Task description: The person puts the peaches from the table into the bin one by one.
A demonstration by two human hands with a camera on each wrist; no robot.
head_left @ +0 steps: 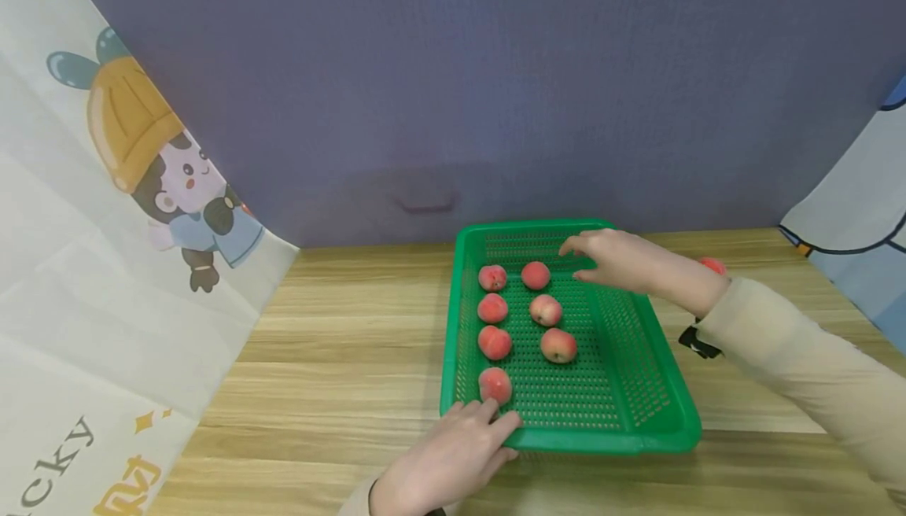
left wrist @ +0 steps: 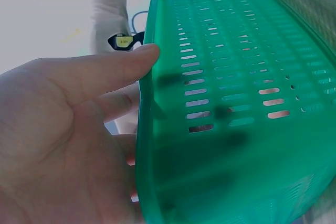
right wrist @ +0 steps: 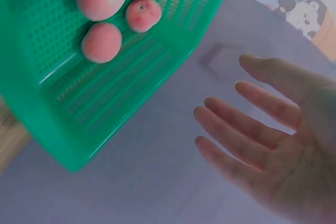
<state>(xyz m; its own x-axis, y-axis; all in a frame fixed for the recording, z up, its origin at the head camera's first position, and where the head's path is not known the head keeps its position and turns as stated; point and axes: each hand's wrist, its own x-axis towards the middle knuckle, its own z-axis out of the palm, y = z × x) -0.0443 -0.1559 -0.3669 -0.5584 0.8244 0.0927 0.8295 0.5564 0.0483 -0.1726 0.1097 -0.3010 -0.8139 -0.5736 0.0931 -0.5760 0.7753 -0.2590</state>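
A green plastic basket (head_left: 602, 443) with slotted walls stands on the table and holds several red peaches. They lie in two lines, a longer one along the left wall and one of three in the middle. At the near left corner my left hand (head_left: 453, 447) grips the basket's rim, thumb on the outer side and fingers over the inside, close to the nearest peach (head_left: 495, 384). My right hand (head_left: 614, 259) is over the far right part of the basket, fingers spread and holding nothing. The far middle peach (head_left: 535, 275) lies just left of its fingertips.
Another peach (head_left: 712, 265) is on the wooden table (head_left: 340, 359) to the right of the basket, partly hidden behind the right forearm. A blue-grey panel (head_left: 453, 91) rises behind the table. Printed cloths (head_left: 64, 264) hang at the sides.
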